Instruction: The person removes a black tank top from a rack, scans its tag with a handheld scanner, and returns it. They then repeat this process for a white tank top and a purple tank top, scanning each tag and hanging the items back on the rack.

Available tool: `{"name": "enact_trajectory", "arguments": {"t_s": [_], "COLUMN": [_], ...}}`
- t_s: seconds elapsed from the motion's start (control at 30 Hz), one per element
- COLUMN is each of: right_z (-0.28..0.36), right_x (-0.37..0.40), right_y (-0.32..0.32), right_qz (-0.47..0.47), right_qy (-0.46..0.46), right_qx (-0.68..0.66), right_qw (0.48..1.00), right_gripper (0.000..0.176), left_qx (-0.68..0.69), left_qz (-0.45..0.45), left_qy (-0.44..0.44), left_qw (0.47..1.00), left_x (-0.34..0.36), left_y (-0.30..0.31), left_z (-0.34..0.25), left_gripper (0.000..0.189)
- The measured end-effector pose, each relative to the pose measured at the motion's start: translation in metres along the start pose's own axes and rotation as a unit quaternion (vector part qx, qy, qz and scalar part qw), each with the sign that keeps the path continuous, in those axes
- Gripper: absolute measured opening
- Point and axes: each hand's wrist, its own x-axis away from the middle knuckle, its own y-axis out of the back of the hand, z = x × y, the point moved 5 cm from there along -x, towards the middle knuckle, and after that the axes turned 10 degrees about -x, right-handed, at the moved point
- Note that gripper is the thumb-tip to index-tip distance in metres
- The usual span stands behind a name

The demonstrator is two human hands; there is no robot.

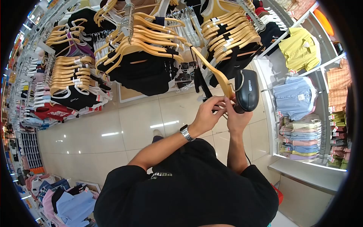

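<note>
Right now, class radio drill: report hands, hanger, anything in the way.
Right hand holding scanner. Left hand at near end of wooden hanger, grip unclear. Possibly in the way: scanner, crowding that end.

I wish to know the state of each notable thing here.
Black barcode scanner: held upright, power unclear
Right hand: closed on the scanner
Left hand: fingers bent
Wooden hanger: tilted, by the hands
Wristwatch: worn
Yellow shirt: hanging
Light-blue shirt: hanging
Black tops: hanging
</note>
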Motion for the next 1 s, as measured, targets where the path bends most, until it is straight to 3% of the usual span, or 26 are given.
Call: {"name": "enact_trajectory", "arguments": {"t_s": [0.07,0.17,0.27,0.3,0.33,0.4,0.43,0.5,0.63,0.73,0.77,0.83,0.93,1.0], "right_z": [0.007,0.011,0.020,0.030,0.043,0.063,0.071,0.085,0.107,0.115,0.118,0.120,0.116,0.111], "right_x": [-0.012,-0.035,-0.061,-0.070,-0.079,-0.097,-0.106,-0.123,-0.159,-0.184,-0.192,-0.204,-0.221,-0.230], "right_y": [-0.002,-0.003,-0.002,-0.004,-0.009,-0.015,-0.018,-0.024,-0.041,-0.057,-0.063,-0.075,-0.081,-0.082], "right_qz": [-0.010,-0.016,-0.018,-0.001,0.012,0.034,0.043,0.037,0.072,0.095,0.097,0.100,0.094,0.097], "right_qy": [0.040,0.075,0.069,0.076,0.074,0.063,0.057,0.043,0.062,0.047,0.038,0.020,0.018,-0.002], "right_qx": [0.039,0.043,0.013,0.016,0.017,0.034,0.049,0.097,0.152,0.188,0.195,0.212,0.220,0.213], "right_qw": [0.998,0.996,0.997,0.997,0.997,0.997,0.996,0.994,0.984,0.976,0.975,0.972,0.971,0.972], "right_gripper": [0.023,0.024,0.027,0.026,0.026,0.026,0.026,0.029,0.031,0.032,0.032,0.032,0.034,0.036], "left_qx": [-0.012,-0.066,-0.127,-0.113,-0.076,-0.132,-0.206,-0.208,-0.245,-0.351,-0.320,-0.204,-0.135,-0.127], "left_qz": [0.041,0.026,-0.087,-0.182,-0.238,-0.352,-0.374,-0.407,-0.272,-0.079,-0.025,0.000,0.142,0.160], "left_qy": [-0.023,-0.029,-0.039,-0.054,-0.085,-0.087,-0.089,-0.073,-0.012,0.034,0.081,0.191,0.118,0.194], "left_qw": [0.999,0.997,0.987,0.975,0.965,0.923,0.900,0.887,0.931,0.932,0.944,0.960,0.973,0.959], "left_x": [-0.007,-0.007,-0.008,-0.008,-0.011,-0.015,-0.019,-0.039,-0.112,-0.163,-0.177,-0.197,-0.231,-0.234], "left_y": [0.008,0.044,0.122,0.156,0.189,0.262,0.299,0.361,0.438,0.442,0.444,0.446,0.428,0.423], "left_z": [-0.015,-0.024,-0.022,-0.017,-0.026,-0.037,-0.039,-0.038,-0.023,-0.011,0.004,0.029,0.030,0.045], "left_gripper": [0.044,0.037,0.018,0.012,0.010,0.010,0.012,0.018,0.031,0.038,0.038,0.040,0.043,0.042]}}
